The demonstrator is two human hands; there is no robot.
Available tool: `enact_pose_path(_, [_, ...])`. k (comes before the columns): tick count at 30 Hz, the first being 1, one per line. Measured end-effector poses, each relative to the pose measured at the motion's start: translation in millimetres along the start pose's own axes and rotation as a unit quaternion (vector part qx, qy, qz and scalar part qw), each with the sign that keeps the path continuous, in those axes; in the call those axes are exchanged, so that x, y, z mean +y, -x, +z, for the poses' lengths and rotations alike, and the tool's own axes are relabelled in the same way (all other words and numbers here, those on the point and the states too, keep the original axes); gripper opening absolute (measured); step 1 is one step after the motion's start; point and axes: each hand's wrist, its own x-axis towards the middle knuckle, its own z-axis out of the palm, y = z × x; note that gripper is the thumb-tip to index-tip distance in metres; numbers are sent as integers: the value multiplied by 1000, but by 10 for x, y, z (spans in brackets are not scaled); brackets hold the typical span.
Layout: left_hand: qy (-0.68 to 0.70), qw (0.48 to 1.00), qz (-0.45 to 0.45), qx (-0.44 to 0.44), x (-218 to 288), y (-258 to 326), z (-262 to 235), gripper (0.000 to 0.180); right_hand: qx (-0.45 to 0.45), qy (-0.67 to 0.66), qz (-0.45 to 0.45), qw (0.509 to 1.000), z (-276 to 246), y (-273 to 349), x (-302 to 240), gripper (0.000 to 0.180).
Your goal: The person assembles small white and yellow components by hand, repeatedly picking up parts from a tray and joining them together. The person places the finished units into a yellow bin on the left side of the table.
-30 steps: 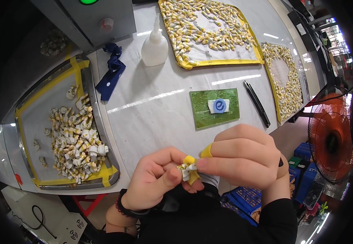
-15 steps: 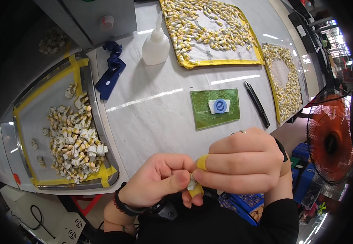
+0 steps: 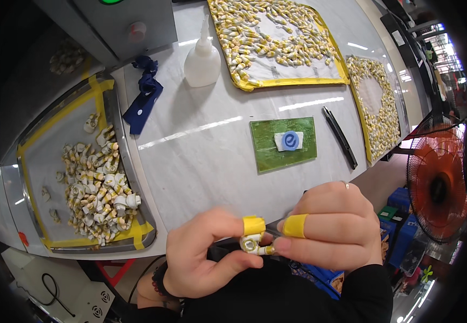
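Observation:
Near the table's front edge my left hand [image 3: 198,255] is closed on a small white figurine-like piece [image 3: 251,243] with yellow parts and a dark greyish spot. Thumb and index finger hold it, and yellow tape [image 3: 253,225] wraps that index fingertip. My right hand [image 3: 333,231] pinches the piece's narrow white-and-yellow end between thumb and fingers; its index finger wears yellow tape [image 3: 295,226] too. Beyond the hands lies a green plate [image 3: 265,156], bearing a white pad with a round blue piece [image 3: 290,141] on top. The fingers partly hide the piece.
At left, a yellow-taped tray [image 3: 34,177] holds a heap of similar pieces [image 3: 96,188]. Two yellow-edged trays [image 3: 292,82] with many small pieces are at the back and right. A white squeeze bottle [image 3: 202,64], blue cloth [image 3: 143,105] and black pen-like tool [image 3: 340,138] lie around; an orange fan [image 3: 438,185] stands right.
My hands have shifted and the left one has turned, so the white piece shows more between the fingers. The right hand's fingers now grip its narrow end.

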Motion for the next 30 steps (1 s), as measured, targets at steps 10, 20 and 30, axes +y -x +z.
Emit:
enact_pose_path(10, [-108,989,15,-99,45,-33,-166,24,-37,35,27,998,-72,-15,-147,18])
enact_pose_path(20, [-61,996,6,-70,55,31,-45,33,-10,128,7,992,-319,55,-31,14])
enact_pose_path(30, [2,996,-46,-77,40,75,-244,40,-182,385,394,814,-2275,1220,1145,19])
